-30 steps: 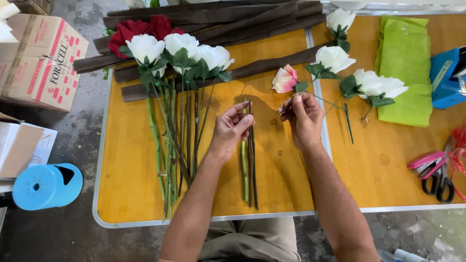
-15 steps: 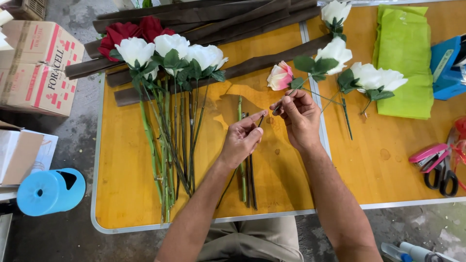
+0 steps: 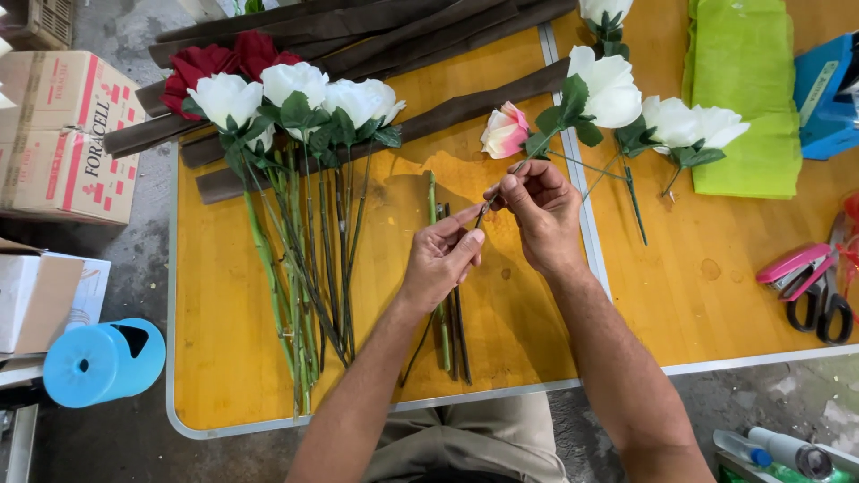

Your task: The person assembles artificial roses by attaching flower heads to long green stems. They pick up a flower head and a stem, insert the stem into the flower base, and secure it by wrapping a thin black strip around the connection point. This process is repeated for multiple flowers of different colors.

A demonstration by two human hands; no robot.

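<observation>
The yellow desk point(image 3: 233, 376) spreads under me, its two panels meeting at a pale seam just right of my hands. Along its far edge lie long dark brown strips point(image 3: 376, 22), stacked out of the way. Left of centre, a bunch of white artificial roses point(image 3: 295, 94) lies with its green stems fanned toward me, with red blooms point(image 3: 215, 63) at the upper left; more white roses point(image 3: 617, 89) rest on the right panel beside a folded green cloth point(image 3: 743, 98), all within reach. Pink-handled scissors point(image 3: 810, 286) sit at the right edge. Loose green stems point(image 3: 443, 313) lie just under my wrists. My right hand point(image 3: 541, 210) pinches the thin wire stem of a pink rosebud point(image 3: 504, 131) between thumb and fingertips, holding it up off the desk, bloom pointing away. My left hand point(image 3: 443, 255) meets it lower down, its grip closed on the same stem's near end, thumb and forefinger pressed together, which steadies the wire.
</observation>
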